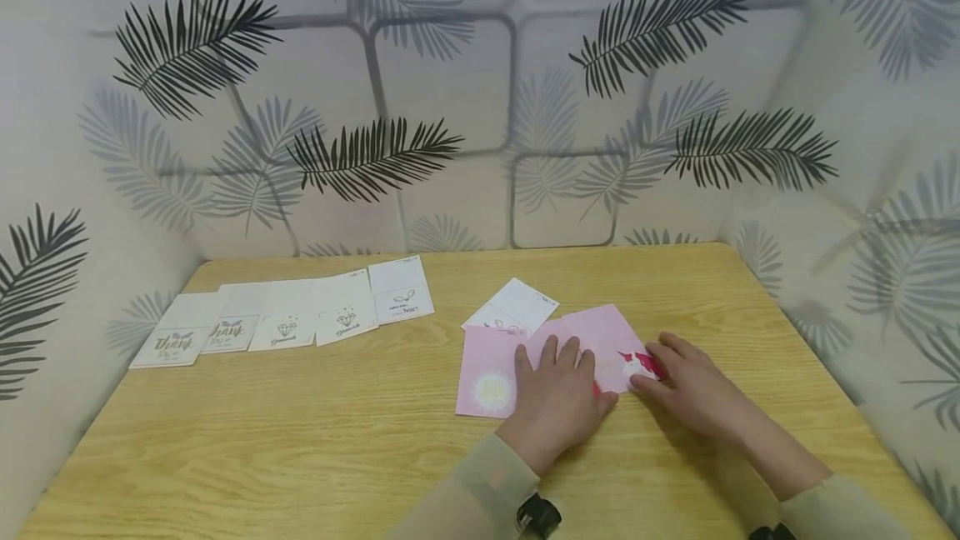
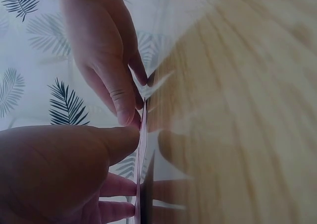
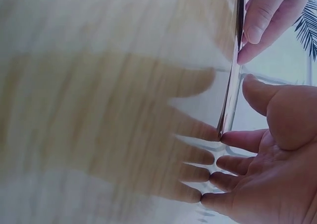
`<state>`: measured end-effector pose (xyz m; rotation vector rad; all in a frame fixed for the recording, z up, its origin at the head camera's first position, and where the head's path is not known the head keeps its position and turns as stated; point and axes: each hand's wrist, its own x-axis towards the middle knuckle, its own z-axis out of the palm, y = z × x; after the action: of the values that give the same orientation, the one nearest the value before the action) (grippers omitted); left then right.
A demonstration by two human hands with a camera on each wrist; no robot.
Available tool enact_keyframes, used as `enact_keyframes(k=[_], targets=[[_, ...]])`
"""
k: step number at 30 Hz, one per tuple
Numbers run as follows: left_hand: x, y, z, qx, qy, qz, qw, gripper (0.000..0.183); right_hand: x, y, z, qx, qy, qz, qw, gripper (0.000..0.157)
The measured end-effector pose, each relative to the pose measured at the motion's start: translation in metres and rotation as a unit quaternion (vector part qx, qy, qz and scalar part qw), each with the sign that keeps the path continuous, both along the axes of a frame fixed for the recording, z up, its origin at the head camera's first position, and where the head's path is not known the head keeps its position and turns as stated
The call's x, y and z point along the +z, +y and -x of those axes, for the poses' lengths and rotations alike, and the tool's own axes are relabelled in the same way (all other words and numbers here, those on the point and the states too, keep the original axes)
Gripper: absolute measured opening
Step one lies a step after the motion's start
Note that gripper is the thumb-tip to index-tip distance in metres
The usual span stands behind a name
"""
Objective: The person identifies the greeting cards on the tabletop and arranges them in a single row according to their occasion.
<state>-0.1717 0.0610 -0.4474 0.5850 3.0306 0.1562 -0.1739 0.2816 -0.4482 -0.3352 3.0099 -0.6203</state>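
Note:
My left hand (image 1: 555,398) rests on the pink cards with its fingers spread and fairly straight. It covers the middle, where a pink card with a pale round print (image 1: 491,390) meets a pink card with a white-and-red unicorn (image 1: 600,332). At the unicorn card's right edge is my right hand (image 1: 697,386), fingers extended. In the right wrist view, the right thumb (image 3: 257,92) stands apart from the fingers, whose tips touch the table near the card's edge. A white card (image 1: 513,302) lies partly beneath the pink ones.
To the left, a slanting row holds several white cards: two "Thank you" cards (image 1: 168,344), two diamond-print cards (image 1: 281,315) and a card with small wings (image 1: 401,290). They lie on a wood-grain table (image 1: 300,423). Leaf-patterned walls (image 1: 450,90) enclose its back and sides.

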Motion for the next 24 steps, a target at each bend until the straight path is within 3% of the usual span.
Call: enact_keyframes(k=[14,20,24], targets=[[0.0009,-0.0011,0.0014,0.001,0.004,0.002,1.0,0.067,0.0085,-0.0015,0.0052,-0.014,-0.028,0.059,0.998,0.061],[0.0017,-0.0006,0.0007,0.002,-0.003,-0.001,1.0,0.068,0.0096,0.0002,0.0029,-0.039,-0.048,0.11,0.992,0.054],[0.0014,0.0003,-0.0001,0.003,-0.002,-0.004,1.0,0.067,0.0092,-0.0002,0.0004,-0.053,-0.033,0.144,0.988,0.046]])
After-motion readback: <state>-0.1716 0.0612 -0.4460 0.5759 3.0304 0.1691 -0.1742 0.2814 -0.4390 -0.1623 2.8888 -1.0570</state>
